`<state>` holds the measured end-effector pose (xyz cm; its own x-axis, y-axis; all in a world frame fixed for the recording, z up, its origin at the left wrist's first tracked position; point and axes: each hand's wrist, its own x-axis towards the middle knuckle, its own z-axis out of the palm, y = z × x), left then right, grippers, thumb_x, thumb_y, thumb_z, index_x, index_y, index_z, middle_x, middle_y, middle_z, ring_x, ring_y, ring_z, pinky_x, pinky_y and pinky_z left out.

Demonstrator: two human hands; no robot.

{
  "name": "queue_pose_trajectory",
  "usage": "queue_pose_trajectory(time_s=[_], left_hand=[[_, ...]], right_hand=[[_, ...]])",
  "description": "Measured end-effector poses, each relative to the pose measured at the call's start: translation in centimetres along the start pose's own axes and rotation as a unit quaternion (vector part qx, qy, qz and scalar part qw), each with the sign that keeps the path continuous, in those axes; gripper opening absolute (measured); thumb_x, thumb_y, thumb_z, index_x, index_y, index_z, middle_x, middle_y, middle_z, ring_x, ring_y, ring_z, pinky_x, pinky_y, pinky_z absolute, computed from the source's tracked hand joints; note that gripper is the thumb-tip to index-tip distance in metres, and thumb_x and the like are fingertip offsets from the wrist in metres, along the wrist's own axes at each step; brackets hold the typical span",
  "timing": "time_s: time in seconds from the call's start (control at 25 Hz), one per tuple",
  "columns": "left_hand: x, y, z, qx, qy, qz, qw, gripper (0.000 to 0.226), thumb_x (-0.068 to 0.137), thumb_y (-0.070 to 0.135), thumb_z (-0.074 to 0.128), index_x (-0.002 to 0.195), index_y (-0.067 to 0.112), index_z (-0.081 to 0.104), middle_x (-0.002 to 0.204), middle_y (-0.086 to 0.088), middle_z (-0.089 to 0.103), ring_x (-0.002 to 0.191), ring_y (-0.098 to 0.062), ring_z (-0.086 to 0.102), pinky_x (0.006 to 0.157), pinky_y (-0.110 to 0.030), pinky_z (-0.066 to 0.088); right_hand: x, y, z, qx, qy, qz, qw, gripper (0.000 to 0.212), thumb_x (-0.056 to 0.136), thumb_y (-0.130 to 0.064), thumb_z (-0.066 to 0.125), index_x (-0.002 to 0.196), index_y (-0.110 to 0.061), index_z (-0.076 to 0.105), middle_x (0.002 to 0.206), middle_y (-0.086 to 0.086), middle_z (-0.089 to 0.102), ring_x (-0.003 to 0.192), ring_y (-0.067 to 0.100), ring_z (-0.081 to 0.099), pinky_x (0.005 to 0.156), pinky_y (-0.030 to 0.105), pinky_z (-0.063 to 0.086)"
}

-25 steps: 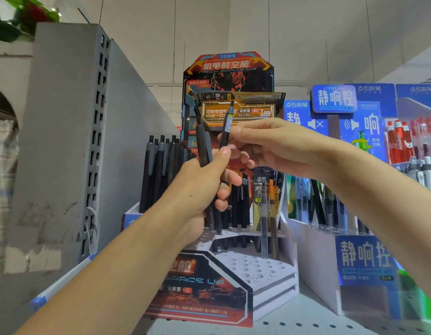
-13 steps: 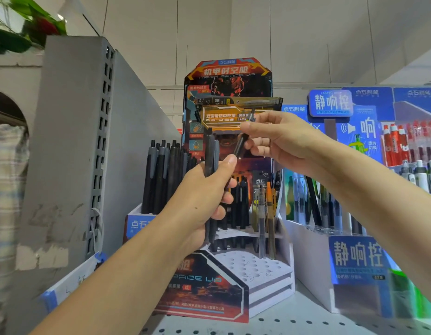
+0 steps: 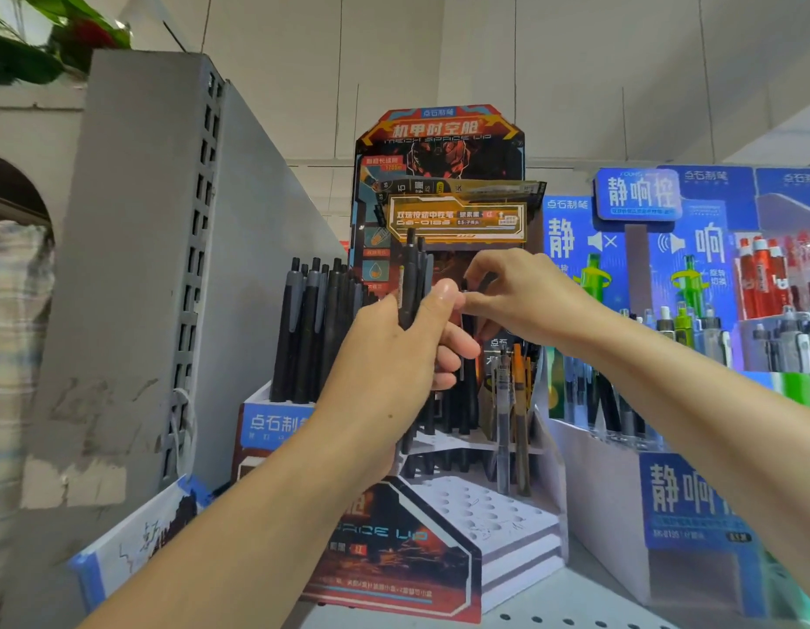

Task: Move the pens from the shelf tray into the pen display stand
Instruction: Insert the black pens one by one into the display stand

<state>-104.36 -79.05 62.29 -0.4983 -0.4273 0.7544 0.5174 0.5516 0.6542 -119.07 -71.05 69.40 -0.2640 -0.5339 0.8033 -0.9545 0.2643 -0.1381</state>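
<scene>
My left hand (image 3: 407,356) grips a bundle of black pens (image 3: 412,279) upright in front of the pen display stand (image 3: 485,519), a red and black cardboard stand with white stepped tiers full of holes. My right hand (image 3: 521,301) pinches a single black pen (image 3: 469,338) just right of the bundle, above the stand's upper tier. Several black pens (image 3: 444,415) stand in the back tier behind my left hand. A clear pen and an orange pen (image 3: 512,410) stand at the tier's right end.
A blue box (image 3: 276,419) with tall black and grey pens (image 3: 312,329) stands left of the stand. Blue displays (image 3: 684,501) with green, white and red pens fill the right. A grey shelf divider (image 3: 167,265) rises at left. The perforated white shelf (image 3: 553,615) lies below.
My right hand has come down from the stand's header to beside my left thumb, lowering the single pen towards the upper tier. My left hand with its bundle has stayed roughly in place.
</scene>
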Motion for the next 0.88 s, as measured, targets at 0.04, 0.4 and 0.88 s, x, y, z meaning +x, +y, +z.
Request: queue_pose_trajectory(time_s=[0.04, 0.4, 0.88], left_hand=[[0.06, -0.09, 0.06, 0.021, 0.004, 0.003, 1.000, 0.034, 0.101, 0.049, 0.047, 0.099, 0.025, 0.070, 0.077, 0.002, 0.076, 0.068, -0.011, 0.066, 0.070, -0.028, 0.059], [-0.11, 0.16, 0.25, 0.111, 0.040, 0.013, 0.993, 0.061, 0.094, 0.068, 0.036, 0.081, 0.022, 0.075, 0.085, -0.014, 0.068, 0.066, -0.014, 0.060, 0.063, -0.025, 0.041], [0.45, -0.01, 0.22, 0.085, 0.053, -0.020, 0.995, 0.034, 0.095, 0.066, 0.042, 0.104, 0.039, 0.062, 0.092, 0.020, 0.060, 0.083, -0.006, 0.058, 0.077, -0.035, 0.054]], right_hand=[[0.04, 0.03, 0.10, -0.022, -0.003, 0.000, 1.000, 0.021, 0.094, -0.039, 0.069, 0.096, -0.019, 0.062, 0.076, -0.003, 0.075, 0.059, 0.006, 0.072, 0.060, 0.019, 0.056], [-0.28, 0.51, 0.34, 0.089, -0.049, 0.053, 0.993, 0.020, 0.093, -0.032, 0.071, 0.094, -0.014, 0.062, 0.074, 0.003, 0.076, 0.064, 0.014, 0.075, 0.068, 0.029, 0.057], [-0.02, -0.32, 0.50, -0.056, -0.108, 0.091, 0.988, 0.034, 0.089, -0.046, 0.070, 0.086, -0.012, 0.077, 0.083, 0.002, 0.073, 0.083, 0.018, 0.066, 0.065, 0.029, 0.051]])
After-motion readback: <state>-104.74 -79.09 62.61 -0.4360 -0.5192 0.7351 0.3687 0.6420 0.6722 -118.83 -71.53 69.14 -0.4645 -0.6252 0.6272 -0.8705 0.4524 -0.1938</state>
